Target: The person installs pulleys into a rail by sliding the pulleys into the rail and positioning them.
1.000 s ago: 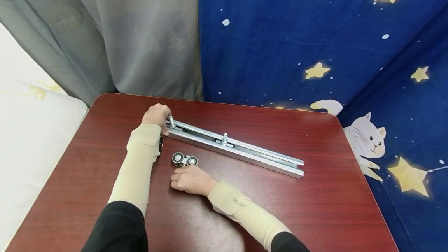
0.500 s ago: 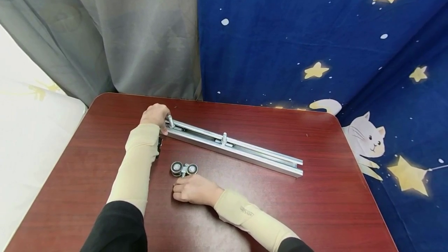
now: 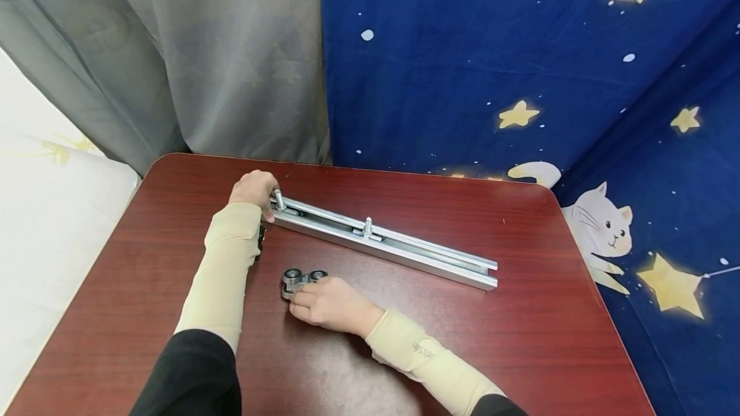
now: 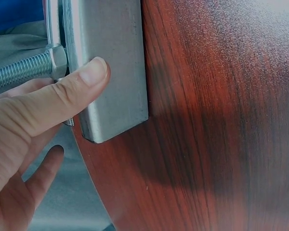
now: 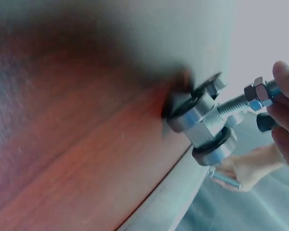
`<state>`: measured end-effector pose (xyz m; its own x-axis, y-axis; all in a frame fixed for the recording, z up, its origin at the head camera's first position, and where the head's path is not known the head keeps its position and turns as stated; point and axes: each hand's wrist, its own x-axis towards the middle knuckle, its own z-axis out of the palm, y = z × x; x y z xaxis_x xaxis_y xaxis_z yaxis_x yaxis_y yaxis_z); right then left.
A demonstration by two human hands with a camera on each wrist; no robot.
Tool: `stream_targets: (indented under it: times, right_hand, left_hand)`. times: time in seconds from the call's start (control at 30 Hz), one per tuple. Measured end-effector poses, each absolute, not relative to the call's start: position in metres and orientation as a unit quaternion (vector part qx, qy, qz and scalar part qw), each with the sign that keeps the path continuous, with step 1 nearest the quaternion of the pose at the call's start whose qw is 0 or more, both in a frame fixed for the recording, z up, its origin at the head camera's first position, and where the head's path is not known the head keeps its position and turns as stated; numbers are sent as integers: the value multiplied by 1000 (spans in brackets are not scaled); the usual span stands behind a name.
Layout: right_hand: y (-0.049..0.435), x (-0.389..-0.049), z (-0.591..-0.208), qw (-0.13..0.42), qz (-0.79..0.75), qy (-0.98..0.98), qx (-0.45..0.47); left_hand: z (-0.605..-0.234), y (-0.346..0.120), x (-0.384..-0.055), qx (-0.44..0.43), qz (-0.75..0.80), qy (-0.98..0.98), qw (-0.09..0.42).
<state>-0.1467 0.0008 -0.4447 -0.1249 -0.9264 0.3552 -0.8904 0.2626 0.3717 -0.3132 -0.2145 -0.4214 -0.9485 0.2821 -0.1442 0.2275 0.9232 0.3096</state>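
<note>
My left hand grips the left end of a long metal rail lying on the table, slot side up. In the left wrist view, the thumb presses the rail's outer side, beside a threaded bolt with a nut. Another upright bolt stands in the slot near the rail's middle. My right hand pinches a roller trolley by its threaded bolt, on the near side of the rail. The right wrist view shows the trolley's wheels and the nuts on its bolt close to the fingertips.
The reddish-brown wooden table has a rounded back edge with a grey curtain and a blue star-patterned curtain behind it. A white-covered surface adjoins on the left. A small black device sits at the left wrist.
My right hand has drawn the trolley a little toward the near side, away from the rail, and turned it so the wheels face more upward. The left hand stays on the rail's end.
</note>
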Motion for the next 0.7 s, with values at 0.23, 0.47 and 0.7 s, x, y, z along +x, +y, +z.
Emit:
stream_targets:
  times: [0.23, 0.47, 0.7]
  right_hand:
    - [4, -170, -456, 217, 152, -827, 496]
    - [-1, -178, -475, 97, 398, -838, 361]
    - [-8, -174, -487, 89, 502, -809, 293]
  left_hand:
    - [-424, -214, -315, 134, 143, 977, 89]
    - [-425, -214, -317, 140, 147, 975, 95]
    - [-425, -216, -315, 131, 147, 976, 97]
